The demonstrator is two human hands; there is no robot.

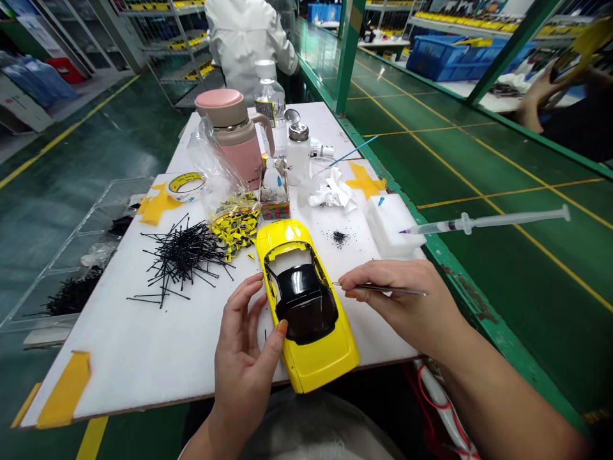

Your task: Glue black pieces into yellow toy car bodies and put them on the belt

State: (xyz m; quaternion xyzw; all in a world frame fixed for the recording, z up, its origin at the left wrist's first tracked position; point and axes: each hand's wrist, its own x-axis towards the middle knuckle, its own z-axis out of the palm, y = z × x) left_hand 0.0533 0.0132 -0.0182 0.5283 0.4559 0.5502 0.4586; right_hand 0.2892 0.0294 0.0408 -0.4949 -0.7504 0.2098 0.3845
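Left hand (244, 358) steadied yellow model car body (342, 338), fingers spread apart around its near side, thumb against sill. Car sat near front edge of white board (143, 364). Right hand (397, 306) held slim metal tweezers (393, 289) above car, fingers together, clamped on them. Loose black plastic pins (182, 255) lay left of car.

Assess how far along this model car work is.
Done: a glossy black roof piece sits in the yellow model car body. In hand: the left hand steadies the body; the right hand holds metal tweezers. Left: the loose heap of black sticks on the white board.
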